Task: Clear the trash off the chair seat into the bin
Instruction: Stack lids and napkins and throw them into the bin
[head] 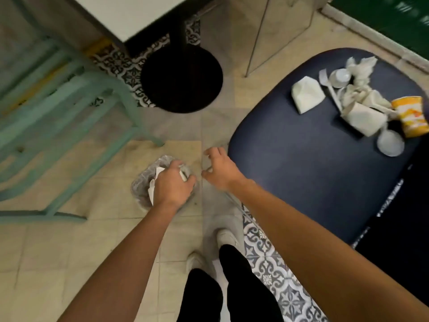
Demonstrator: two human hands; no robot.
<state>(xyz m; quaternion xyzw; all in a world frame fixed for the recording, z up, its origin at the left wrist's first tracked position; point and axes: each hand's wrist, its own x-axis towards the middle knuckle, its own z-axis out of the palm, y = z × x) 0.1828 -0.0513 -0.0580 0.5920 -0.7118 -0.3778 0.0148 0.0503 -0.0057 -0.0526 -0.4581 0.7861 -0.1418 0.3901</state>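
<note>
A dark blue chair seat (311, 163) fills the right side. Trash lies at its far right: a folded white napkin (307, 94), crumpled tissues (361, 68), a white plastic spoon (329, 87), small white cups (340, 77), a white paper box (364, 118), a round white lid (390, 143) and an orange-yellow snack cup (412, 116) on its side. A small bin (141, 184) with a clear liner stands on the floor. My left hand (173, 184) is over the bin and grips white paper (154, 182). My right hand (219, 168) hovers just right of the bin, fingers loosely curled, holding nothing.
A black round table base (182, 77) stands on the floor beyond the bin, under a white tabletop (130, 12). A mint-green chair frame (58, 112) is at the left. My feet in white shoes (228, 237) stand just below the bin.
</note>
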